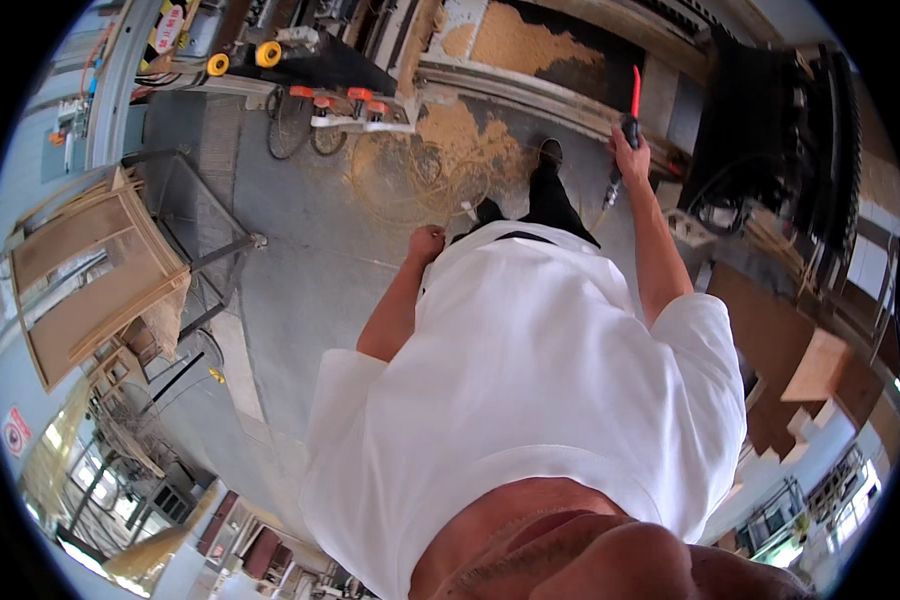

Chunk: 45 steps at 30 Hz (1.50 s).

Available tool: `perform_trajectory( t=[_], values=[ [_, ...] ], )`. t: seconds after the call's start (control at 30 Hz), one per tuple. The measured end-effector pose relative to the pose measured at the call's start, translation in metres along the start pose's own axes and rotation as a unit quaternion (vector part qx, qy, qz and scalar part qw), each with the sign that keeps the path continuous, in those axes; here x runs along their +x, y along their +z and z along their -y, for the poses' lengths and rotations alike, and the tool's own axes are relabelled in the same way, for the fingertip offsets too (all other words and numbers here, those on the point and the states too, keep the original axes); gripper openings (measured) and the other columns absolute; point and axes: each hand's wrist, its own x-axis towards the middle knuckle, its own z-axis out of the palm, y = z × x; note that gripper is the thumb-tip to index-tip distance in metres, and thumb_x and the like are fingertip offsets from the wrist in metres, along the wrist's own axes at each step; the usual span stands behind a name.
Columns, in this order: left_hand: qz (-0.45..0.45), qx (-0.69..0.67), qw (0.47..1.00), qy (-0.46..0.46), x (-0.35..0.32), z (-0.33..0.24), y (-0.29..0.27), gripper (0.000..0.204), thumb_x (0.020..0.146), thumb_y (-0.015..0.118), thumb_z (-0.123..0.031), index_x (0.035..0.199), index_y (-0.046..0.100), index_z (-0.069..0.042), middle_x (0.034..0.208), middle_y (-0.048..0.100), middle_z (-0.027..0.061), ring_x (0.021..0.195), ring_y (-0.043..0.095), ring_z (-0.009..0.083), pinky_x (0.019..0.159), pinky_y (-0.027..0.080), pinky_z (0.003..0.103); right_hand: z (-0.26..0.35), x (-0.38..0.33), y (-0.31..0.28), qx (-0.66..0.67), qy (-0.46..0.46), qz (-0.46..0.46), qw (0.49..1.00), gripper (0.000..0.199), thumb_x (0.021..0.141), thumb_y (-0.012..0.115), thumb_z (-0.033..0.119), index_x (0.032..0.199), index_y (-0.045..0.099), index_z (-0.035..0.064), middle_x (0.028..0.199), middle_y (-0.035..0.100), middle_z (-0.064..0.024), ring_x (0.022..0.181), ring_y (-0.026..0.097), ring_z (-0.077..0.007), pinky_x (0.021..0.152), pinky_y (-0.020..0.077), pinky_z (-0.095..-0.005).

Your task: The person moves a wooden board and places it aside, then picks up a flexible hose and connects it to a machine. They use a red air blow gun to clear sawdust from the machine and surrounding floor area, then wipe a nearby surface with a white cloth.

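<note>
My right hand (630,152) is raised out in front of me and grips a blow gun (634,100) with a dark body and a long red nozzle pointing away from me. A thin hose (611,192) hangs from the gun below my wrist. My left hand (427,243) hangs at my side in a closed fist, holding nothing. Between my arms I see my white shirt (530,380), dark trousers and a black shoe (550,152) on the grey floor.
Sawdust (460,135) lies in patches on the concrete floor ahead, with coiled hose on it. Wooden frames (90,270) are stacked on a metal stand at the left. A black machine (780,140) stands at the right, with wooden boards (820,365) below it.
</note>
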Motion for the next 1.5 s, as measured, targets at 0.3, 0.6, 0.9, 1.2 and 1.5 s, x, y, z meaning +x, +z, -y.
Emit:
perform_trajectory(
  t=[0.3, 0.6, 0.9, 1.2, 1.5],
  values=[
    [0.051, 0.090, 0.993, 0.052, -0.069, 0.045, 0.019, 0.028, 0.078, 0.055, -0.024, 0.097, 0.068, -0.008, 0.092, 0.065, 0.0184, 0.088, 0.063, 0.0339, 0.078, 0.049, 0.042, -0.160, -0.216, -0.117, -0.134, 0.086, -0.160, 0.974, 0.040, 0.079, 0.068, 0.033, 0.103, 0.056, 0.0026, 0.067, 0.057, -0.0056, 0.053, 0.057, -0.0142, 0.046, 0.0483, -0.0285],
    [-0.115, -0.053, 0.985, 0.120, -0.147, 0.042, 0.037, 0.029, 0.089, 0.050, -0.015, 0.111, 0.059, 0.001, 0.083, 0.065, 0.0119, 0.075, 0.062, 0.0201, 0.068, 0.049, 0.032, -0.267, -0.409, -0.172, -0.016, 0.097, -0.212, 0.972, 0.032, 0.082, 0.066, 0.032, 0.092, 0.056, 0.0033, 0.067, 0.057, -0.0026, 0.054, 0.054, -0.0110, 0.044, 0.0438, -0.0262],
    [-0.160, -0.193, 0.939, 0.237, -0.265, 0.023, -0.031, 0.022, 0.090, 0.052, -0.008, 0.108, 0.060, 0.002, 0.076, 0.059, 0.0028, 0.064, 0.054, 0.0116, 0.061, 0.046, 0.025, -0.430, -0.703, -0.238, 0.277, 0.217, -0.465, 0.813, 0.021, 0.083, 0.065, 0.022, 0.085, 0.054, 0.0048, 0.069, 0.057, -0.0043, 0.055, 0.058, -0.0153, 0.043, 0.0453, -0.0279],
    [-0.163, -0.099, 0.928, 0.320, -0.449, 0.093, -0.040, 0.024, 0.090, 0.055, -0.020, 0.098, 0.063, 0.002, 0.070, 0.059, 0.0025, 0.056, 0.048, 0.0097, 0.049, 0.039, 0.026, -0.506, -0.983, -0.252, 0.355, 0.306, -0.535, 0.703, 0.024, 0.084, 0.066, 0.022, 0.088, 0.054, 0.0014, 0.072, 0.058, -0.0091, 0.057, 0.060, -0.0208, 0.044, 0.0466, -0.0292],
    [0.140, 0.161, 0.963, 0.166, -0.537, 0.391, 0.034, 0.016, 0.084, 0.059, -0.012, 0.091, 0.065, 0.000, 0.067, 0.060, 0.0012, 0.057, 0.053, 0.0093, 0.053, 0.044, 0.026, -0.651, -1.360, -0.280, 0.378, 0.383, -0.673, 0.507, 0.020, 0.083, 0.065, 0.016, 0.089, 0.050, 0.0039, 0.065, 0.050, -0.0079, 0.048, 0.049, -0.0222, 0.041, 0.0482, -0.0336]
  ],
)
